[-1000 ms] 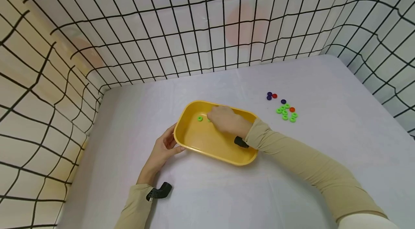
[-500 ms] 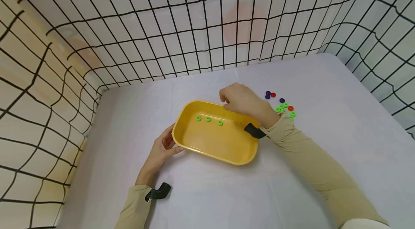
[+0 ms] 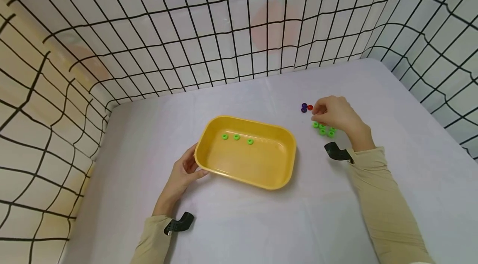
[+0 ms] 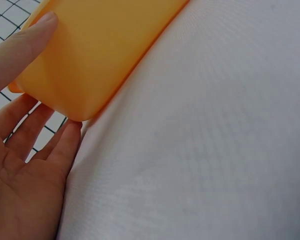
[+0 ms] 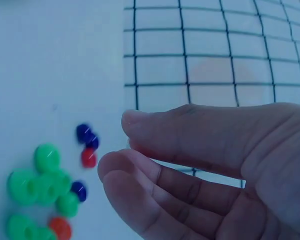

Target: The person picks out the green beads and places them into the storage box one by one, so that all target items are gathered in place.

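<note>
My left hand holds the left end of a yellow plastic tray. In the left wrist view its thumb lies against the tray's wall, with the fingers around the corner. Inside the tray, three small green rings lie in a row near the far side. To the right, my right hand hovers over a cluster of green rings, partly covering it. The right wrist view shows a gap between thumb and fingertips, with no ring visible there. Beside the cluster are a red ring, dark blue rings and an orange ring.
A white cloth covers the table. Black wire mesh in front of white sheeting stands along the far edge and both sides. A black strap-like mount sits on the left wrist, and another mount on the right.
My right hand has come up out of the tray and moved right to the loose rings. Three green rings now show in the tray. The left hand keeps its place on the tray.
</note>
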Available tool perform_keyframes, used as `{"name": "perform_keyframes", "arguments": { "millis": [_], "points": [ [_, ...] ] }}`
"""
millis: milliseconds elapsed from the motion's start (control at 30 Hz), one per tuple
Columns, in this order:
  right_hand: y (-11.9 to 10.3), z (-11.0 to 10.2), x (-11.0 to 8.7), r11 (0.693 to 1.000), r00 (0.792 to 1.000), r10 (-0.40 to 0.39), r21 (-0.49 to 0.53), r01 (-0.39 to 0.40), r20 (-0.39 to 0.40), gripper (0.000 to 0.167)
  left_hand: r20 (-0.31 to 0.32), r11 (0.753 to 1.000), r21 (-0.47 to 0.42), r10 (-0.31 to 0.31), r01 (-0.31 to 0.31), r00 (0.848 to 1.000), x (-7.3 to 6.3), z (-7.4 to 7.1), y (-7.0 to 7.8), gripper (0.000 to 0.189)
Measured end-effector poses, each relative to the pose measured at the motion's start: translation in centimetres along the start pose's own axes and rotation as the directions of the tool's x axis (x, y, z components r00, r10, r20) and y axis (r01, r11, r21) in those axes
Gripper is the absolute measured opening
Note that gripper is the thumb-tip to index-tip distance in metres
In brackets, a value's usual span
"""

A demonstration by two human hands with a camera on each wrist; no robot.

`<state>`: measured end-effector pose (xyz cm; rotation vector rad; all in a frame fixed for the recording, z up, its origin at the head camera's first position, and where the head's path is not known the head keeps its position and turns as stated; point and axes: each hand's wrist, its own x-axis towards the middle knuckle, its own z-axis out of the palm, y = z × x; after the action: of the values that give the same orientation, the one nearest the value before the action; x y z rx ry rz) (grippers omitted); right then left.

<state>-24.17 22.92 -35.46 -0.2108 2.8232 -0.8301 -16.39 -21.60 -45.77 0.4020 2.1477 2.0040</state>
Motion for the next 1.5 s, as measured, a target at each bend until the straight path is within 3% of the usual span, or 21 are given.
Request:
{"name": "perform_keyframes", "arguments": {
  "millis": [267, 567, 1033, 1500],
  "points": [
    [4.0, 0.5, -0.7, 0.994, 0.994, 0.109, 0.029, -0.109, 0.024, 0.019, -0.002, 1.0, -0.01, -0.001, 0.001, 1.0, -0.1, 0.0, 0.1, 0.082],
    [6.1, 1.0, -1.1, 0.985, 0.985, 0.17, 0.014, -0.17, 0.006, 0.025, -0.007, 1.0, -0.007, 0.011, -0.011, 1.0, -0.1, 0.1, 0.1, 0.082],
    [7.7, 0.3, -1.6, 0.969, 0.969, 0.241, 0.046, -0.243, 0.057, 0.032, -0.015, 1.0, 0.002, -0.017, 0.017, 1.0, -0.2, 0.3, 0.3, 0.083],
    [7.5, 0.2, -1.5, 0.97, 0.969, 0.239, 0.027, -0.241, 0.063, 0.028, -0.014, 1.0, 0.001, -0.016, 0.016, 1.0, -0.2, 0.4, 0.5, 0.082]
  ]
}}
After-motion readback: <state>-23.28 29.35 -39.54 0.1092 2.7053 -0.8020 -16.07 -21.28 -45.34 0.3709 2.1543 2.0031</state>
